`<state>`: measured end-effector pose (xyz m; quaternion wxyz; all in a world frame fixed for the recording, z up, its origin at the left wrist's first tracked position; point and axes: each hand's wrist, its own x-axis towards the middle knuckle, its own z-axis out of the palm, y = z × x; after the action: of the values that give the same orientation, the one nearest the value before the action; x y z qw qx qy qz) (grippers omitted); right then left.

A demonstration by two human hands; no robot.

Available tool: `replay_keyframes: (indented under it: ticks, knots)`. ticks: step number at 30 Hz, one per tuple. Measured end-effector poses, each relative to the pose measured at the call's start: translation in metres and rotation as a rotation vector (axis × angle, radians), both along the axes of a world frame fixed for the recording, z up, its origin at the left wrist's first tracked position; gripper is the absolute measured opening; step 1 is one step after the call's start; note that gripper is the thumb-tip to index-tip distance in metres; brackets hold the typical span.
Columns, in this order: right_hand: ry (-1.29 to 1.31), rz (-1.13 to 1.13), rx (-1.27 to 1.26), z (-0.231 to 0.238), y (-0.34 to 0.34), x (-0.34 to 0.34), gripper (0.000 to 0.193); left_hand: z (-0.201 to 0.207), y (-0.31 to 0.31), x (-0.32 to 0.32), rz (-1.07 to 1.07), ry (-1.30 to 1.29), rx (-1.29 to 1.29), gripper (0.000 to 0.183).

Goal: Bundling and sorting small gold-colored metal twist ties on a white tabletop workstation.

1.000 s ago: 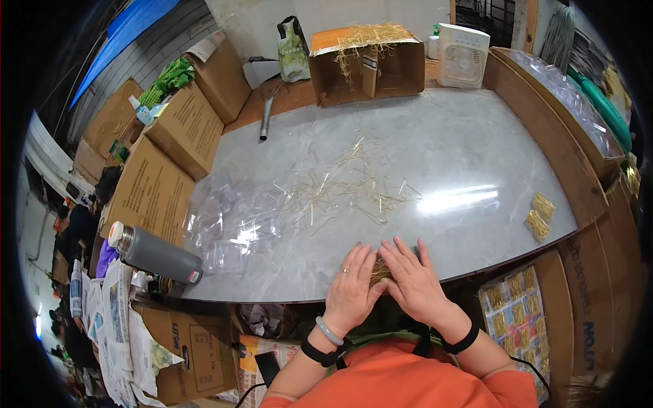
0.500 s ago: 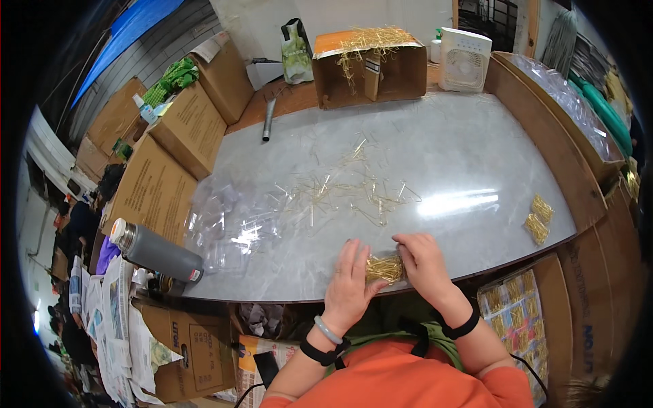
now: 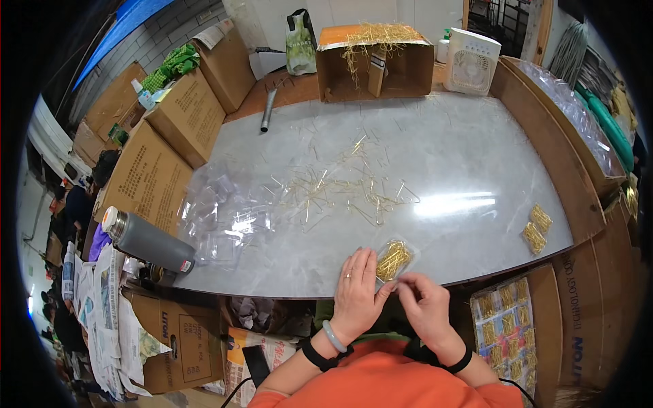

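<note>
The left hand [image 3: 357, 294] lay flat at the near edge of the tabletop [image 3: 462, 156], its fingers spread and pressing beside a small clear bag [image 3: 394, 259] of gold pins. The right hand [image 3: 423, 307] pinched the bag's near corner between thumb and forefinger. The bag looked light, thin and slippery, its pins stiff and sharp, so a hold at the open edge seemed safest. Loose pins [image 3: 340, 187] lay scattered farther out, well apart from two filled bags [image 3: 537, 228].

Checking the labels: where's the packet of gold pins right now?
In the head view, the packet of gold pins lies at the table's near edge, between the left hand and right hand.
</note>
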<state>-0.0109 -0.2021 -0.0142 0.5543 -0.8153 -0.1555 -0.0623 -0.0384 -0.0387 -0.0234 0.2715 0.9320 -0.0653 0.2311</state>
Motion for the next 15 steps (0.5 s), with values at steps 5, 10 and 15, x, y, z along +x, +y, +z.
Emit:
replay_keyframes:
  ticks: [5,10,15]
  knots:
    - [-0.312,0.126,-0.293,0.007,-0.005,0.039,0.040,-0.002,0.001,0.002,0.001,0.002,-0.007,0.062]
    - [-0.370,0.246,-0.361,0.005,-0.003,0.044,0.056,-0.009,0.005,0.001,-0.015,-0.042,0.007,0.060]
    - [-0.333,0.295,-0.285,0.008,-0.005,0.053,0.056,-0.007,0.005,0.002,-0.014,-0.050,-0.047,0.054]
